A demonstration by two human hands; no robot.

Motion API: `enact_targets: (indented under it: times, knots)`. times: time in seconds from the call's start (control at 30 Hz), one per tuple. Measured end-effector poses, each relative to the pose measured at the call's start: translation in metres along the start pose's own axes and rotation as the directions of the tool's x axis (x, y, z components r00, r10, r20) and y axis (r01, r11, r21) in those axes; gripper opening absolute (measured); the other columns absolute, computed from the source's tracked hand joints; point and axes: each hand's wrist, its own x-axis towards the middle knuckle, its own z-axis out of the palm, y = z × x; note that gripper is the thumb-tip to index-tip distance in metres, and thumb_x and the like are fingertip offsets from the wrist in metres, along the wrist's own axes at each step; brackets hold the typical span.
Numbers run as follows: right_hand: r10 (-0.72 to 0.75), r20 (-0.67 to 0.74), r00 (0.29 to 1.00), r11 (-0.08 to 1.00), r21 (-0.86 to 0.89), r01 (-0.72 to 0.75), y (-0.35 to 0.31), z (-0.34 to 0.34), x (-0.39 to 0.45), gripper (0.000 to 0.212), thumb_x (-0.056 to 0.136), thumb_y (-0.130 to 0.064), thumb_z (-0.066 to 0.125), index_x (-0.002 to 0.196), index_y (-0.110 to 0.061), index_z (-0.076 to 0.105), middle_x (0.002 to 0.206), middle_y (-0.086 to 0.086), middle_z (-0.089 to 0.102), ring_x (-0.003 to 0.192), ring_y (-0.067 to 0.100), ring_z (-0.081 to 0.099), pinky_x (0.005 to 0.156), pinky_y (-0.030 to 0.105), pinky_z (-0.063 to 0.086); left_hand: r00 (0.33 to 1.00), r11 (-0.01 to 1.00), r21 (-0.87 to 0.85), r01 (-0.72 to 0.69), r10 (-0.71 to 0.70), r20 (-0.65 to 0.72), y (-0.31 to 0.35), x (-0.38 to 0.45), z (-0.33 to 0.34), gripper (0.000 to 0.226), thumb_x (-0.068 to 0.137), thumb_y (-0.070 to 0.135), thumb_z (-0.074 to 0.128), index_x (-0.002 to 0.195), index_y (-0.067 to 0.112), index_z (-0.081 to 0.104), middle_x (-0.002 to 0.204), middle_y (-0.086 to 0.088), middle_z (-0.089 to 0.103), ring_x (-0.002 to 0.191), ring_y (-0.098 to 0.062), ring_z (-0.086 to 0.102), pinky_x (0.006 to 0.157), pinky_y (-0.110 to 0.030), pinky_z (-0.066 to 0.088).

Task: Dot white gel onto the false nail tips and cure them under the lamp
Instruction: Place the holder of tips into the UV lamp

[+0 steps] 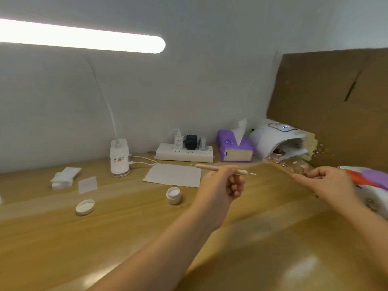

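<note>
My left hand [222,183] grips a wooden dotting tool [218,168] held level above the table, its metal tip pointing right. My right hand [327,183] hovers to the right with fingers curled; whether it pinches something is hidden by blur. Several false nail tips on small stands [292,164] stand in a row just beyond my right hand, leading to the white curing lamp [277,139], whose display is lit. An open jar of white gel [173,195] stands left of my left hand, with its lid [85,206] lying further left.
A tissue sheet [174,175] lies behind the jar. A purple tissue box [235,149], a power strip [184,154] and a desk lamp base [119,158] line the wall. Cardboard [331,106] stands at the right. A colourful cloth [369,179] lies at the right edge.
</note>
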Motion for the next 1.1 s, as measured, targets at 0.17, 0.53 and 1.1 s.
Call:
enact_targets:
  times: [0.17, 0.53, 1.1]
  knots:
    - [0.026, -0.091, 0.995, 0.988, -0.150, -0.040, 0.025, 0.005, 0.030, 0.030, 0.070, -0.037, 0.083, 0.062, -0.013, 0.066, 0.055, 0.002, 0.061, 0.055, 0.020, 0.055, 0.050, 0.027, 0.035, 0.991, 0.996, 0.086, -0.001, 0.012, -0.130, -0.029, 0.047, 0.007, 0.013, 0.094, 0.010, 0.053, 0.088, 0.002, 0.061, 0.058, -0.003, 0.059, 0.050, -0.011, 0.048, 0.048, -0.021, 0.037]
    - [0.159, -0.338, 0.928, 0.981, -0.054, -0.188, 0.026, 0.064, 0.091, 0.040, 0.085, -0.016, 0.066, 0.052, -0.021, 0.045, 0.056, 0.002, 0.050, 0.057, 0.023, 0.050, 0.050, 0.026, 0.027, 0.987, 0.985, 0.147, -0.095, 0.112, -0.116, -0.038, 0.060, -0.014, 0.028, 0.094, 0.013, 0.057, 0.066, 0.017, 0.065, 0.060, -0.005, 0.059, 0.055, -0.013, 0.047, 0.054, -0.025, 0.037]
    - [0.256, -0.028, 0.966, 0.885, -0.394, -0.246, 0.028, 0.072, 0.143, 0.030, 0.098, -0.010, 0.042, 0.117, 0.007, 0.058, 0.121, 0.027, 0.057, 0.111, 0.037, 0.055, 0.084, 0.033, 0.042, 0.986, 0.993, 0.067, -0.093, 0.101, -0.135, -0.039, 0.066, -0.012, 0.010, 0.095, 0.006, 0.052, 0.091, 0.002, 0.060, 0.056, -0.005, 0.057, 0.049, -0.013, 0.049, 0.053, -0.025, 0.035]
